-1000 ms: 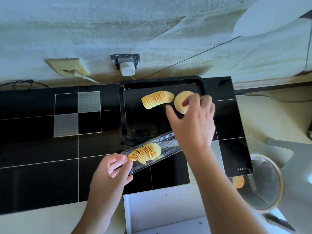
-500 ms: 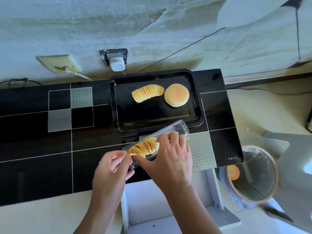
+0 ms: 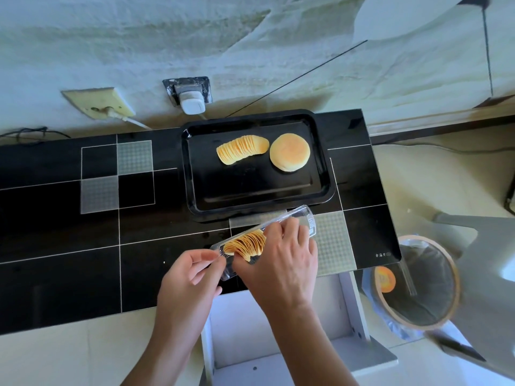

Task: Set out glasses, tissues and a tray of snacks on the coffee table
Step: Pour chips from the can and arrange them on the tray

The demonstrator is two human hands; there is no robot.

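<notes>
Reaching in from the near edge, both hands meet at a long clear plastic snack sleeve (image 3: 302, 220) that lies slanted on the glossy black tiled counter (image 3: 55, 246), just in front of the tray. The left hand (image 3: 186, 277) pinches the near, lower end of that sleeve between thumb and curled fingers. The right hand (image 3: 281, 260) is curled over the middle of the sleeve, its fingers closed around a fanned stack of thin yellow crisps (image 3: 245, 245) that sits inside it. Below the hands, an open white drawer (image 3: 278, 330) juts out from under the counter. To the right of it on the pale floor stands a round bin with a tan rim and clear liner (image 3: 418, 282), an orange disc lying inside.

Farther back, the shallow black rectangular tray (image 3: 250, 196) rests flat on the counter, near its right end. On it lie a second fanned row of yellow crisps (image 3: 241, 149) and, just to its right and apart from it, a round pale golden bun (image 3: 289, 156). Behind the counter, a white plug adapter (image 3: 192, 103) sits in a wall socket, with a beige wall plate (image 3: 97, 103) to its left.
</notes>
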